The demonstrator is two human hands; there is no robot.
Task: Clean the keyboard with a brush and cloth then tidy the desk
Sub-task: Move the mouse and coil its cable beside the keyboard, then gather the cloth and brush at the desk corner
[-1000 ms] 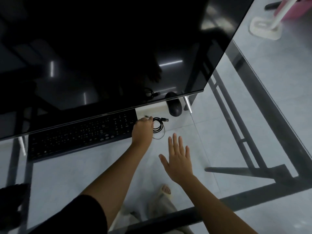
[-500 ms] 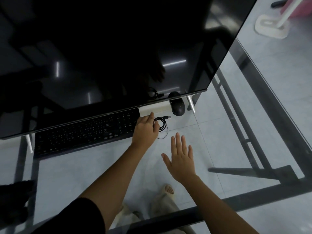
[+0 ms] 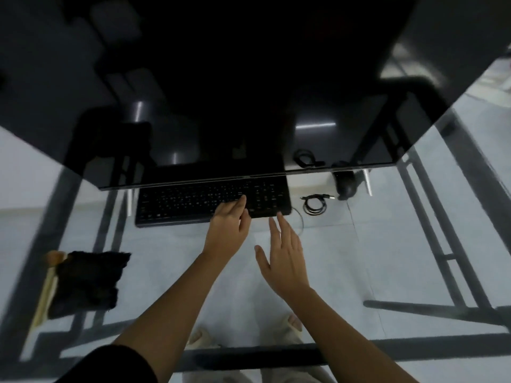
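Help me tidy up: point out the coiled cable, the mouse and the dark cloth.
coiled cable (image 3: 315,206), head view, coil's loops.
mouse (image 3: 345,186), head view, its back.
dark cloth (image 3: 88,283), head view, cloth's middle.

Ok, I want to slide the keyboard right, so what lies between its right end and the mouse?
In the head view, a coiled black cable lies on the glass between the keyboard and the mouse.

The big dark screen hides the back of the keyboard and part of the mouse. The black cloth covers most of the blurry brush near the desk's left edge.
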